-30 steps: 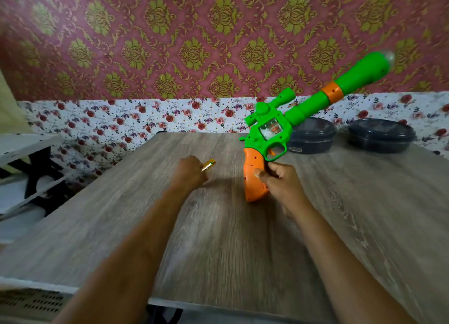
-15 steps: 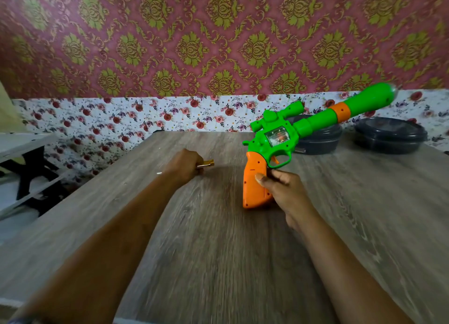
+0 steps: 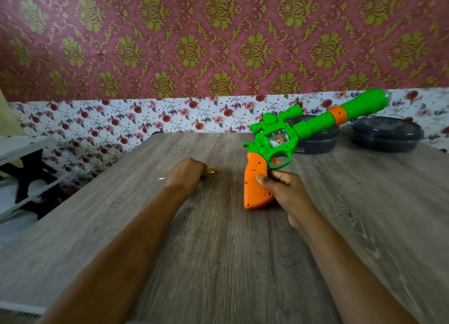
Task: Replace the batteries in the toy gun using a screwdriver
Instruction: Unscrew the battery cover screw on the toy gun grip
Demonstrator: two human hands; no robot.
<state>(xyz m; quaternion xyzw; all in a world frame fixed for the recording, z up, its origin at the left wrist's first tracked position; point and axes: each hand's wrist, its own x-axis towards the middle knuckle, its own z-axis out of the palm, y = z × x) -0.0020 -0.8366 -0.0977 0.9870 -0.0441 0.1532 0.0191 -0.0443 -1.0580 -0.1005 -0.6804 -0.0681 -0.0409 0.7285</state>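
Observation:
A green toy gun [image 3: 279,138] with an orange grip stands butt-down on the wooden table [image 3: 218,250], its long barrel slanting up to the right. My right hand [image 3: 281,192] grips the orange grip from the right side, thumb across it. To the left, my left hand [image 3: 185,175] is curled round a small screwdriver [image 3: 212,170]. Its yellow handle end sticks out to the right of my fist. The thin metal tip shows on the left, just above the tabletop.
Two dark round lidded containers [image 3: 318,138] [image 3: 386,135] stand at the table's back right, by the flowered wall, behind the gun barrel. A white shelf with black supports [image 3: 26,175] stands off the table's left edge.
The gun's barrel has dropped lower, from steeply raised to a shallower slant, with the butt staying on the table. My left hand has lowered the screwdriver closer to the tabletop.

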